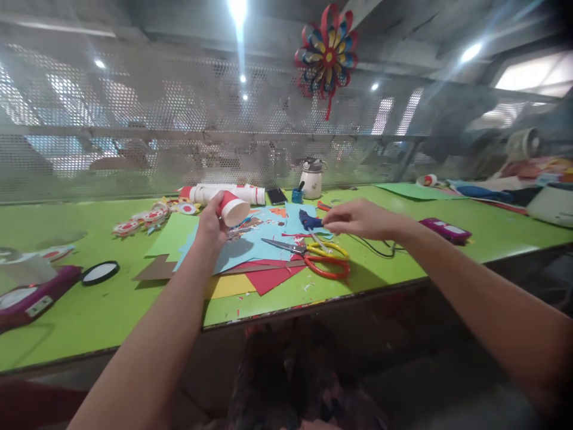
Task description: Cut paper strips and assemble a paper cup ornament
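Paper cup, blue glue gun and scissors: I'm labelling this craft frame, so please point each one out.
paper cup (233,209), head view, on its red side wall.
blue glue gun (308,221), head view, on its body.
scissors (326,267), head view, on the orange handle loop.

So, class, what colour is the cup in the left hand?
The cup is red with a white base, seen in the head view.

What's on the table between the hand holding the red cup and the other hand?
In the head view, between the left hand holding the red cup and the right hand lie light blue paper sheets and a dark blue glue gun.
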Demonstrator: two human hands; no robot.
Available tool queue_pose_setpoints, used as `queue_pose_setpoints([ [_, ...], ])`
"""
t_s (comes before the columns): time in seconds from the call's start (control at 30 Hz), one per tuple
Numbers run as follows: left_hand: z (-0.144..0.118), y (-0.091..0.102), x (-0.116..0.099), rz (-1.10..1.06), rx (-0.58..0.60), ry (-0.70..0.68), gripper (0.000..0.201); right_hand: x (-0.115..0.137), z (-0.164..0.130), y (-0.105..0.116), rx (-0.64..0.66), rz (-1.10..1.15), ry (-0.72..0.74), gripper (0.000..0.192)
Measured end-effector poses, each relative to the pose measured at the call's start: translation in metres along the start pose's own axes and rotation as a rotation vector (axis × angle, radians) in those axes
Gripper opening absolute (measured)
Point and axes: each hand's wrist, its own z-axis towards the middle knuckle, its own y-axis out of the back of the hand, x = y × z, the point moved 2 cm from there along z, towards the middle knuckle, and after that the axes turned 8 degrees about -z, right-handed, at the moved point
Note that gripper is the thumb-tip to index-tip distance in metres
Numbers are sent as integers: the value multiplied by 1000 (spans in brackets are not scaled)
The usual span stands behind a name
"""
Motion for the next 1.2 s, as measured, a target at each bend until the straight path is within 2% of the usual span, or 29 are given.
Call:
queue_pose_setpoints([
  [0.07,1,1,-2,-12,-6,-8,15,0,7,-17,132,-179,30,15],
  [0.13,1,1,-3,-39,-21,-17,15,8,0,-35,209,-273,91,15],
  [0.23,0,1,-3,-76,-48,-8,15,18,-21,-53,173,-398,70,17],
  [0.33,-3,-1,-3,-104,-5,64,15,13,-33,-61,178,-421,-36,19],
  [0.47,-5,0,-5,-105,-3,84,15,-5,-30,-62,206,-287,-92,26],
  [0.67,0,4,-7,-45,-82,22,16,-11,-31,-58,262,-102,-50,69],
  [0.77,0,5,-6,-43,-82,10,15,-11,-31,-56,311,-6,-53,80],
  [0.87,1,6,-6,-45,-84,12,16,-13,-27,-52,410,213,-110,86],
  [1.0,2,8,-7,-80,-102,31,15,-6,-29,-44,493,633,-247,82],
  [1.1,3,10,-9,-120,-108,64,12,5,-47,-40,441,832,-351,83],
  [1.2,2,9,-11,-155,-95,103,12,16,-70,-37,290,937,-358,80],
])
